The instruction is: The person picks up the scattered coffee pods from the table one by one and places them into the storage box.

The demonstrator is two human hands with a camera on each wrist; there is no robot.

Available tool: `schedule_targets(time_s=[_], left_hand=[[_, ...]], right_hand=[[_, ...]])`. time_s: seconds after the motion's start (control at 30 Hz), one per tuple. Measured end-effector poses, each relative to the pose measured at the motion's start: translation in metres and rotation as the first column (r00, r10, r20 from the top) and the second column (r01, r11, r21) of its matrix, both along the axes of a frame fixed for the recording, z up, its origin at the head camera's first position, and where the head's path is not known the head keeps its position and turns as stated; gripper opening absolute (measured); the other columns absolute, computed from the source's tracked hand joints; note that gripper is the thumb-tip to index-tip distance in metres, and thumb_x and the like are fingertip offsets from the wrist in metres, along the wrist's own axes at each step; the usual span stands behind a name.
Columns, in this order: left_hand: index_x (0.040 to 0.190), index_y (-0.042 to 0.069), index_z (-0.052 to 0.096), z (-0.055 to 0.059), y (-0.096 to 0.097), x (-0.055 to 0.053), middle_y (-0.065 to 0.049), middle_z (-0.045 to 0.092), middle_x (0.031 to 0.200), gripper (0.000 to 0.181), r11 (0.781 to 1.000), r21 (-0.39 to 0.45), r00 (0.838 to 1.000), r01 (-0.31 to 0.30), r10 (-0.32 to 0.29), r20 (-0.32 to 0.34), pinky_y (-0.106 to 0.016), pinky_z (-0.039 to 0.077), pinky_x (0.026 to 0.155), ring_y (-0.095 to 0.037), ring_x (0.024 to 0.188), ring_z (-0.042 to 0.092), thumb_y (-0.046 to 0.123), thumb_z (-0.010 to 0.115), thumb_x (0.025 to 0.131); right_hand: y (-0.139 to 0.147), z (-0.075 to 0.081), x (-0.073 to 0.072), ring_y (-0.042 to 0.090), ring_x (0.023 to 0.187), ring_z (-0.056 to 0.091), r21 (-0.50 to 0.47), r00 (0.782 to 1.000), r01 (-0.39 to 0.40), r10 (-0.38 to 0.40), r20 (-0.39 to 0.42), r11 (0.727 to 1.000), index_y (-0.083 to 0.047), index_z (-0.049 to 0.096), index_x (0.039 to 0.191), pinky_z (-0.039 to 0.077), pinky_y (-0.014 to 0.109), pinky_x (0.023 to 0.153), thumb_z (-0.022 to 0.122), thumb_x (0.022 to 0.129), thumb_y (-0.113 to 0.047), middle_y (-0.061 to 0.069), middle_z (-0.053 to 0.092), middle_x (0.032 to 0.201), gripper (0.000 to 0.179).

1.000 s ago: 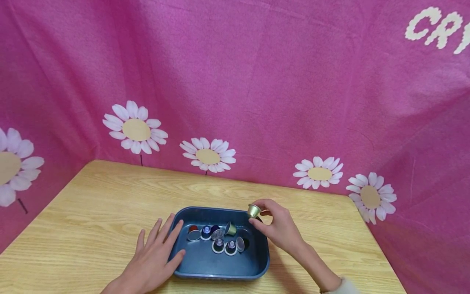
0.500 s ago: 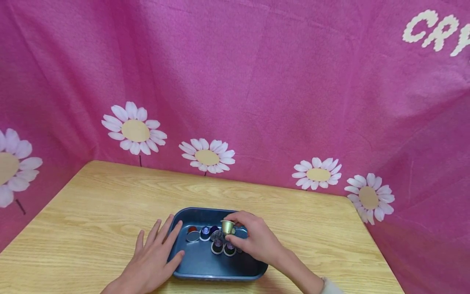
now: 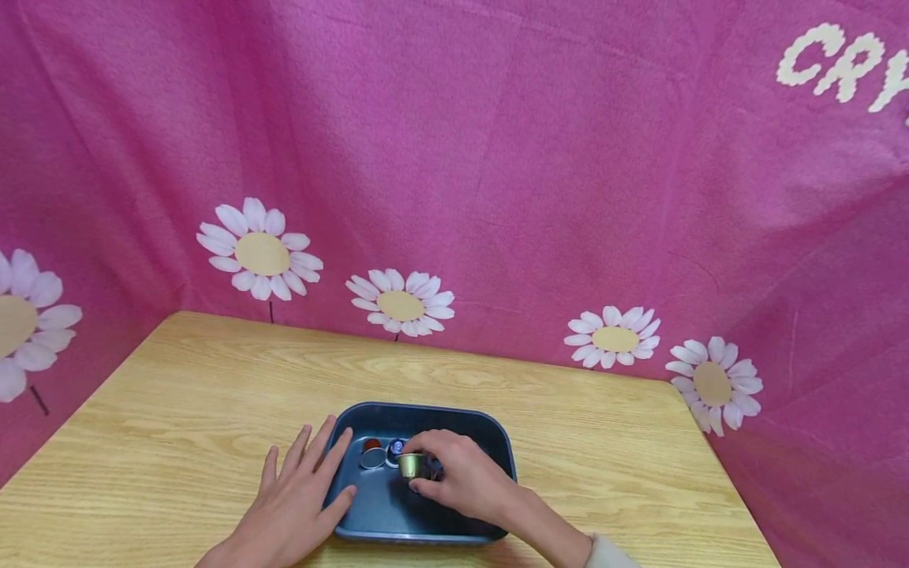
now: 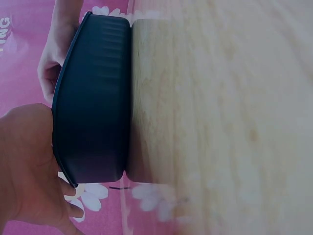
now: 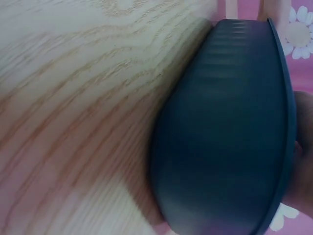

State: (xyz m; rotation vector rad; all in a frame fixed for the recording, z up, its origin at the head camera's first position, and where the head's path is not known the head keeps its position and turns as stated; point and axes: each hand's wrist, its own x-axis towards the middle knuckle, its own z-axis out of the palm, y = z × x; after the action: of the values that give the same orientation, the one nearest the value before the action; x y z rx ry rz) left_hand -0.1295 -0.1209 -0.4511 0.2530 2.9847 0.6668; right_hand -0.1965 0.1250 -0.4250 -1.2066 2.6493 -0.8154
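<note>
Over the inside of a dark blue tray [image 3: 383,513], my right hand [image 3: 461,477] pinches a gold coffee capsule [image 3: 409,466] between thumb and fingers. My left hand [image 3: 294,493] rests with spread, straight fingers on the tray's left rim. Left of the gold capsule, a red-brown capsule [image 3: 372,455] lies on its side, its silver lid facing forward. Beside it is a blue capsule [image 3: 395,451]. The right hand hides most of the other capsules. In the left wrist view, the tray's outer wall [image 4: 93,98] stands between both hands; the right wrist view shows mostly its outer wall [image 5: 225,127].
The tray stands on a light wooden table [image 3: 234,386] near its front. A pink cloth [image 3: 454,158] with printed white daisies hangs behind and along both sides of the table.
My right hand has carried the gold capsule from the tray's back right corner leftward and toward the front, down into the tray. The left hand stays on the rim.
</note>
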Motion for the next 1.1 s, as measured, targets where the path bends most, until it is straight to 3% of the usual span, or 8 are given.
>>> schedule_targets(time_s=[0.17,0.53,1.1], left_hand=[[0.156,0.012,0.035,0.000,0.000,0.000,-0.015,0.018,0.164,0.073,1.000,0.007,1.000,0.005,-0.005,-0.009,-0.080,0.007,0.103,-0.049,0.145,0.014,0.046,0.061,0.097],[0.156,0.012,0.035,0.001,-0.001,0.001,-0.015,0.017,0.164,0.072,1.000,0.014,1.000,0.009,-0.009,0.001,-0.079,0.006,0.103,-0.049,0.146,0.013,0.045,0.061,0.097],[0.156,0.012,0.035,0.001,-0.002,0.002,-0.016,0.018,0.164,0.070,1.000,0.011,0.999,0.025,-0.024,-0.042,-0.080,0.007,0.102,-0.049,0.146,0.013,0.043,0.059,0.098]], right_hand=[[-0.005,-0.005,-0.002,0.007,0.093,0.058,0.070,1.000,-0.010,0.011,-0.025,0.997,-0.016,0.068,0.115,0.050,0.022,0.088,0.078,0.089,-0.018,-0.009,0.065,0.107,0.028],[-0.011,-0.009,-0.005,0.005,0.099,0.057,0.147,0.997,-0.025,0.035,-0.065,0.989,-0.017,0.069,0.118,0.050,0.025,0.091,0.077,0.090,-0.022,-0.006,0.065,0.115,0.029],[-0.017,-0.016,-0.006,0.003,0.104,0.058,0.168,0.989,-0.081,0.101,-0.108,0.982,-0.015,0.071,0.119,0.049,0.024,0.094,0.077,0.090,-0.022,-0.007,0.067,0.113,0.031]])
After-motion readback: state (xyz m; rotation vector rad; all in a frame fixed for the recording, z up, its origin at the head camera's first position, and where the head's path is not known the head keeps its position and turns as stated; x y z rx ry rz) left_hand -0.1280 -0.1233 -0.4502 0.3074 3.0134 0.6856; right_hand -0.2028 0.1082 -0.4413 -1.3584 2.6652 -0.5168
